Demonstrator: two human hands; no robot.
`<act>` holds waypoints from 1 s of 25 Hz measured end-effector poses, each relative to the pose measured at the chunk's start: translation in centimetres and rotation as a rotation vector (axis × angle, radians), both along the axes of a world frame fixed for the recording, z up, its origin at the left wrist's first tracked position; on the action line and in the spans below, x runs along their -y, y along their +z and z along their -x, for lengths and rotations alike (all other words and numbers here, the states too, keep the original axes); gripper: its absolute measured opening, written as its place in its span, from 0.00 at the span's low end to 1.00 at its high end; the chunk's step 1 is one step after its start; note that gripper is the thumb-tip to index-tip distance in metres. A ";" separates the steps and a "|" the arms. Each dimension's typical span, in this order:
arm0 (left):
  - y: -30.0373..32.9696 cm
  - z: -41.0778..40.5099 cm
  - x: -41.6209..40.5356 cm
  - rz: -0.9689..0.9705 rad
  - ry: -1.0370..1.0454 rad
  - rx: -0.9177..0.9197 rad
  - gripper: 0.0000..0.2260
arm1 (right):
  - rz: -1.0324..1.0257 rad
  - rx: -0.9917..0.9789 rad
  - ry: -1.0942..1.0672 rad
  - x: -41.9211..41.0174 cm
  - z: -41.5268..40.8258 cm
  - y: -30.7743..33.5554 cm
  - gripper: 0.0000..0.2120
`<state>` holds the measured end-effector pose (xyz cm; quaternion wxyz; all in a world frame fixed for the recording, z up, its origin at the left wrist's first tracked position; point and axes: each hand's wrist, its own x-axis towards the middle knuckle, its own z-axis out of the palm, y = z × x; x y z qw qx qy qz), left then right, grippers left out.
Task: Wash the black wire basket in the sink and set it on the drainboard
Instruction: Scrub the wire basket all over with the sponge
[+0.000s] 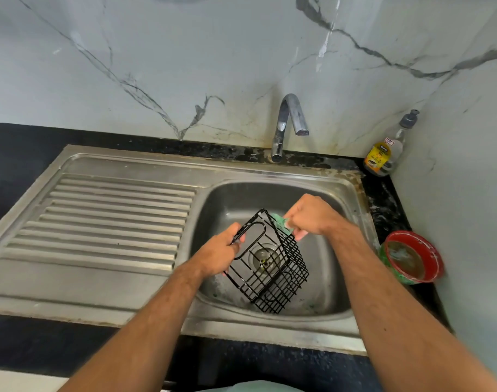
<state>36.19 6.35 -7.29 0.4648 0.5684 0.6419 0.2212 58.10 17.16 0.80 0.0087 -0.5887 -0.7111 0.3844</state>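
The black wire basket (272, 267) hangs tilted over the steel sink bowl (326, 278), its open side turned toward me. My left hand (221, 256) grips its rim at the upper left corner. My right hand (312, 215) holds a green scrub pad (281, 222) against the basket's top right edge. The ribbed drainboard (108, 219) lies to the left of the bowl with nothing on it. No water runs from the tap (289, 123).
A dish soap bottle (383, 154) stands in the back right corner. A red bowl (411, 257) with brownish residue sits on the dark counter right of the sink. The marble wall rises close behind and to the right.
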 end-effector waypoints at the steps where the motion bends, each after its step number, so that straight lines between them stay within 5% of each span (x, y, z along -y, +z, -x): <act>1: -0.1 0.0 0.1 -0.003 0.001 -0.003 0.05 | 0.006 -0.016 0.000 0.1 0.1 -0.1 0.06; 7: 0.0 -0.4 0.0 -0.011 -0.013 -0.012 0.04 | -0.046 -0.135 -0.163 0.0 0.5 -0.6 0.18; 13: -0.1 -0.9 -0.8 -0.003 -0.049 -0.057 0.04 | 0.119 0.051 -0.166 -0.5 0.1 -0.9 0.10; 19: 0.1 -0.8 -1.0 -0.001 -0.060 -0.075 0.06 | 0.151 0.021 -0.119 -1.3 -0.2 -1.0 0.04; 22: -0.2 -0.4 -1.1 0.011 -0.031 -0.049 0.04 | 0.195 -0.164 -0.137 -1.4 0.2 -1.9 0.03; 25: -0.1 -0.3 -0.9 0.007 -0.040 -0.038 0.03 | 0.299 -0.335 -0.221 -1.3 0.5 -3.2 0.16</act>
